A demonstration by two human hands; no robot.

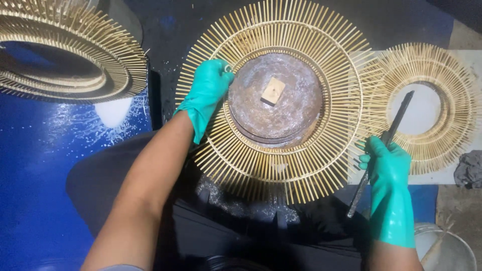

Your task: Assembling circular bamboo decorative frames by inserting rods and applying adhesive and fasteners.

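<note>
At far left lies a stick ring on the blue floor. The left hand, in a green glove, presses curled fingers on the inner edge of the big sunburst, beside the rusty disc in its middle. The right hand grips a dark rod. A smaller sunburst lies at right.

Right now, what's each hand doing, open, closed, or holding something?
Left hand: closed, pinching the inner ring of the big bamboo sunburst frame.
Right hand: closed around a long dark tool.
</note>
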